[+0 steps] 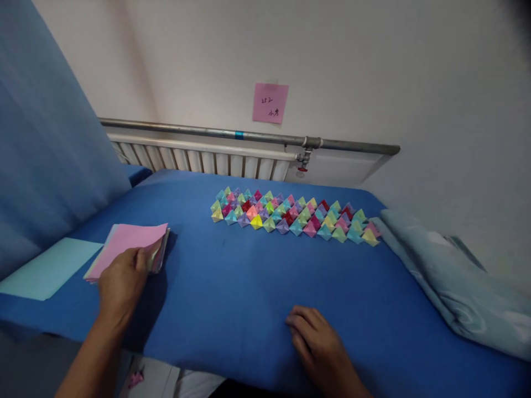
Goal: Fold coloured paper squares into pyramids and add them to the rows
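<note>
My left hand is closed at the near right edge of a stack of square coloured paper. The pink sheet on top is pinched there and its right side bends upward. Other pale and coloured sheets show at the stack's edge beneath it. On the blue bed sheet, nearer to me, rests my right hand, its fingers loosely curled in and nothing seen in them. Beyond both hands stand small folded paper pieces in many colours, set in several close rows.
Left of the stack lies a light turquoise sheet. A folded pale green blanket is on the right. A blue curtain hangs at left. Behind the bed are a radiator, a metal pipe and a pink wall note.
</note>
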`<action>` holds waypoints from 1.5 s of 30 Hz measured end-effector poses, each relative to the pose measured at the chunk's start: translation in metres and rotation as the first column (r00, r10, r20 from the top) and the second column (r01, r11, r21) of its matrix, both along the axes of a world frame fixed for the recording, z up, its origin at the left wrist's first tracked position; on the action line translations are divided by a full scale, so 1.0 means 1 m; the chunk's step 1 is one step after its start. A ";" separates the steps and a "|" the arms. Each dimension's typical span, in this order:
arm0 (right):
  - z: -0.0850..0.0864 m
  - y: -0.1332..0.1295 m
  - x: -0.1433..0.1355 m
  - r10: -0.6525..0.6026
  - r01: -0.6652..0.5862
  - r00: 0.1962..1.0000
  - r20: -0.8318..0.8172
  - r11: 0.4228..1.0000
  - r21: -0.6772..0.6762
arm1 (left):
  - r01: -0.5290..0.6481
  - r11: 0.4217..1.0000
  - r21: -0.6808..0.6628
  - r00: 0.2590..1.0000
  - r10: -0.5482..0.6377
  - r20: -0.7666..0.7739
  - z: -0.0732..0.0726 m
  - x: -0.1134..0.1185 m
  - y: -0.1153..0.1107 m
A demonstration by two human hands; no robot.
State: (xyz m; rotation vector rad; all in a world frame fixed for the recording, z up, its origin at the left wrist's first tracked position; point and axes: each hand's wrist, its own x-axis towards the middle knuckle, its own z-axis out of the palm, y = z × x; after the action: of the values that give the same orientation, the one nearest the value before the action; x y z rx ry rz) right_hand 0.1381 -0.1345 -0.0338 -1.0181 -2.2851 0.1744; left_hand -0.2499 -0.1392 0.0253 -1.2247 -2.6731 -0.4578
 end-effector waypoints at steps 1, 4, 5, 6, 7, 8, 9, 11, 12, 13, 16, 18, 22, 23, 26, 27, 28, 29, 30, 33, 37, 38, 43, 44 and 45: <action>0.000 0.000 0.000 0.007 -0.007 1.000 -0.004 1.000 0.011 | -0.012 1.000 0.004 1.000 0.012 0.006 0.002 -0.001 -0.001; -0.001 0.002 -0.001 0.022 -0.021 1.000 -0.010 0.999 0.030 | -0.015 0.995 0.095 1.000 0.014 0.010 0.005 -0.005 -0.003; -0.001 0.002 -0.001 0.022 -0.021 1.000 -0.009 0.999 0.028 | 0.003 0.986 0.164 1.000 -0.003 0.003 0.004 -0.004 -0.003; -0.001 0.002 -0.001 0.020 -0.020 1.000 -0.008 0.999 0.027 | 0.032 0.966 0.255 0.999 -0.030 -0.012 0.003 -0.002 -0.004; -0.001 0.002 0.000 0.019 -0.018 1.000 -0.009 0.999 0.029 | 0.078 0.931 0.356 0.997 -0.072 -0.031 0.001 0.001 -0.004; -0.001 0.002 0.000 0.020 -0.019 1.000 -0.010 0.999 0.033 | 0.149 0.882 0.447 0.989 -0.139 -0.057 -0.001 0.007 -0.004; 0.000 0.002 -0.001 0.021 -0.020 1.000 -0.013 0.999 0.040 | 0.231 0.817 0.528 0.972 -0.218 -0.088 -0.004 0.016 -0.004; 0.000 0.002 -0.001 0.024 -0.023 1.000 -0.017 0.999 0.048 | 0.438 0.672 0.597 0.882 -0.450 -0.140 -0.012 0.040 -0.003; 0.000 0.002 -0.001 0.026 -0.025 1.000 -0.018 0.998 0.050 | 0.541 0.571 0.617 0.805 -0.563 -0.184 -0.017 0.055 -0.003; 0.000 0.001 -0.002 0.024 -0.023 1.000 -0.017 0.999 0.046 | 0.615 0.492 0.616 0.723 -0.663 -0.192 -0.022 0.071 -0.004; -0.001 -0.001 -0.001 0.005 -0.005 1.000 -0.015 1.000 0.012 | 0.760 0.271 0.591 0.418 -0.900 -0.125 -0.038 0.116 -0.008; -0.002 -0.004 0.001 -0.038 0.038 0.999 -0.034 0.999 -0.022 | 0.797 0.184 0.575 0.262 -0.964 -0.054 -0.048 0.135 -0.015; -0.007 -0.009 0.007 -0.218 0.210 0.969 -0.118 0.975 -0.079 | 0.845 0.141 0.515 0.125 -0.990 0.067 -0.063 0.140 -0.032; -0.007 -0.010 0.008 -0.237 0.229 0.964 -0.122 0.970 -0.081 | 0.853 0.143 0.502 0.116 -0.990 0.084 -0.065 0.137 -0.035; -0.002 -0.012 0.007 -0.171 0.168 0.985 -0.032 0.982 -0.082 | 0.861 0.151 0.485 0.108 -0.987 0.116 -0.066 0.128 -0.043; 0.000 -0.012 0.006 -0.131 0.131 0.991 0.005 0.987 -0.097 | 0.861 0.152 0.485 0.106 -0.987 0.122 -0.065 0.126 -0.045; 0.002 -0.012 0.004 -0.094 0.097 0.995 0.031 0.989 -0.113 | 0.860 0.152 0.486 0.103 -0.987 0.126 -0.063 0.125 -0.046; 0.005 -0.012 0.003 -0.061 0.066 0.997 0.045 0.990 -0.128 | 0.859 0.151 0.489 0.099 -0.987 0.129 -0.062 0.124 -0.048; 0.007 -0.012 0.002 -0.036 0.042 0.998 0.050 0.990 -0.138 | 0.859 0.147 0.491 0.094 -0.987 0.133 -0.061 0.123 -0.050; 0.009 -0.013 0.001 0.034 -0.025 0.998 0.057 0.988 -0.153 | 0.866 0.142 0.479 0.078 -0.986 0.150 -0.059 0.120 -0.057; 0.010 -0.017 0.005 0.113 -0.100 0.991 0.068 0.980 -0.170 | 0.891 0.231 0.391 0.182 -0.970 0.158 -0.061 0.111 -0.068; 0.010 -0.018 0.006 0.131 -0.121 0.990 0.054 0.978 -0.168 | 0.893 0.269 0.362 0.230 -0.962 0.148 -0.062 0.109 -0.069; 0.014 -0.021 0.007 0.209 -0.212 0.977 -0.039 0.956 -0.202 | 0.902 0.349 0.255 0.331 -0.937 0.114 -0.063 0.102 -0.066; 0.015 -0.022 0.007 0.211 -0.217 0.976 -0.052 0.952 -0.218 | 0.905 0.347 0.245 0.328 -0.938 0.115 -0.063 0.102 -0.065; 0.016 -0.022 0.006 0.206 -0.215 0.976 -0.063 0.948 -0.233 | 0.909 0.343 0.239 0.323 -0.939 0.118 -0.062 0.102 -0.063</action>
State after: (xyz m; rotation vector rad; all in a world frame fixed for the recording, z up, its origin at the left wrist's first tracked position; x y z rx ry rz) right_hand 0.1445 -0.1563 -0.0180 -0.8740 -2.3754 0.5659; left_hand -0.1480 -0.2017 -0.0366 -2.7501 -1.6523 -0.9322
